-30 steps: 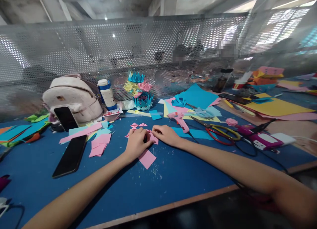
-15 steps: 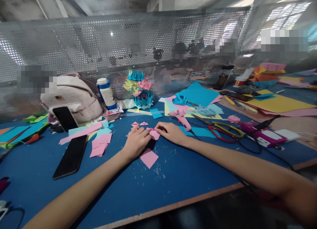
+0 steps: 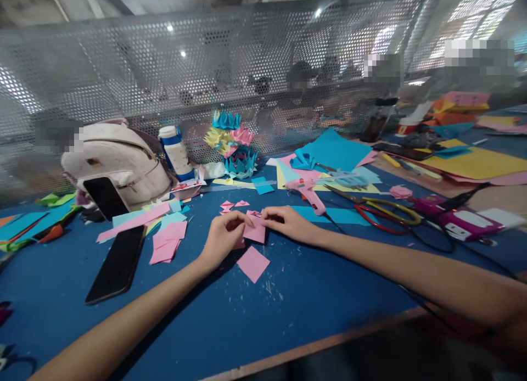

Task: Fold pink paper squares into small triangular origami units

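Between my two hands is a pink paper square (image 3: 256, 233), its upper edge pinched at both sides. My left hand (image 3: 224, 237) has thumb and forefinger closed on its left corner. From the other side my right hand (image 3: 288, 225) grips the right corner with its fingertips. Just below, on the blue table, lies a loose pink square (image 3: 253, 264); part of another pink piece shows under my left hand. Small folded pink pieces (image 3: 242, 203) sit just beyond my hands.
A pink glue gun (image 3: 307, 193) and scissors (image 3: 387, 212) lie to the right. Leftward are a phone (image 3: 117, 265), stacked pink squares (image 3: 167, 242) and a backpack (image 3: 115, 156). A bottle (image 3: 175, 153) and folded paper flowers (image 3: 236, 145) stand behind, before a perforated metal screen (image 3: 185, 68).
My left hand has drawn back from over the pink square and turned, so more of the paper shows. The right hand still pinches its corner. The view has shifted slightly.
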`<state>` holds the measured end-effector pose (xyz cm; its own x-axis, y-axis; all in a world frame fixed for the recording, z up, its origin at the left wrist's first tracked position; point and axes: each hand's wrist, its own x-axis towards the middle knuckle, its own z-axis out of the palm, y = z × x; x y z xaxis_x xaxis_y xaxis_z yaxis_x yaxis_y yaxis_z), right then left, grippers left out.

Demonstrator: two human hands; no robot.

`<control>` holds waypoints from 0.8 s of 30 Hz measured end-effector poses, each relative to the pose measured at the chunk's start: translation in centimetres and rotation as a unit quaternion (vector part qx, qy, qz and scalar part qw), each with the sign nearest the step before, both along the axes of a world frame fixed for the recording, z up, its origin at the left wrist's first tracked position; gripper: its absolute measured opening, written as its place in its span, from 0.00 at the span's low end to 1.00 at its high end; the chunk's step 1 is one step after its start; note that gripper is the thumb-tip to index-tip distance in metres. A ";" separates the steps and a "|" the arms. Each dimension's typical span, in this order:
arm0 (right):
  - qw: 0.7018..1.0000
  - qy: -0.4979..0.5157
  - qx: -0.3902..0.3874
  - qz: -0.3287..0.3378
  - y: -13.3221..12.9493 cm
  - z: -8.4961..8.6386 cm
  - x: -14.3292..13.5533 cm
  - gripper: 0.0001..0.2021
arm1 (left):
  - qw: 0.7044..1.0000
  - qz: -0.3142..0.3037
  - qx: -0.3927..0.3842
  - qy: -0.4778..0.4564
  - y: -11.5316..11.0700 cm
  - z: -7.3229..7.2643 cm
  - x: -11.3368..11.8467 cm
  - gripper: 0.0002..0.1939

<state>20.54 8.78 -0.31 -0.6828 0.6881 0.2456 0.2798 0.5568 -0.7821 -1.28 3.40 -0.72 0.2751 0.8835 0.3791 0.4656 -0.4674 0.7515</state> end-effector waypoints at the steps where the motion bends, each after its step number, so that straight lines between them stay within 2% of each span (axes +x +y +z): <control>1: 1.000 -0.002 0.000 0.008 -0.1 0.1 0.0 0.18 | 1.000 0.002 -0.017 -0.019 -0.2 0.1 -0.1 0.14; 5: 0.999 -0.015 0.007 0.041 -0.8 0.4 -0.2 0.18 | 0.994 0.002 -0.071 -0.081 -0.9 0.4 -0.3 0.16; 9: 0.998 -0.027 0.015 0.053 -1.6 0.6 -0.2 0.16 | 0.988 -0.018 -0.118 -0.095 -1.1 -0.3 -0.4 0.13; 14: 0.999 -0.031 0.010 0.041 -1.5 0.5 0.0 0.13 | 0.982 -0.023 -0.153 -0.109 -1.0 -1.5 -0.4 0.11; 19: 0.999 -0.022 -0.009 0.022 -1.5 0.3 -0.1 0.12 | 0.979 -0.004 -0.161 -0.129 -1.3 -1.3 -0.4 0.10; 24: 0.999 0.019 -0.028 -0.010 -1.5 0.4 -0.2 0.13 | 0.975 -0.010 -0.169 -0.143 -1.4 -1.2 -0.3 0.09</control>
<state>20.31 7.32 0.13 -0.6592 0.7155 0.2313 0.2600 0.5055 -0.8227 -1.59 1.99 -1.97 0.2199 0.9666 0.1317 0.2081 -0.1784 0.9617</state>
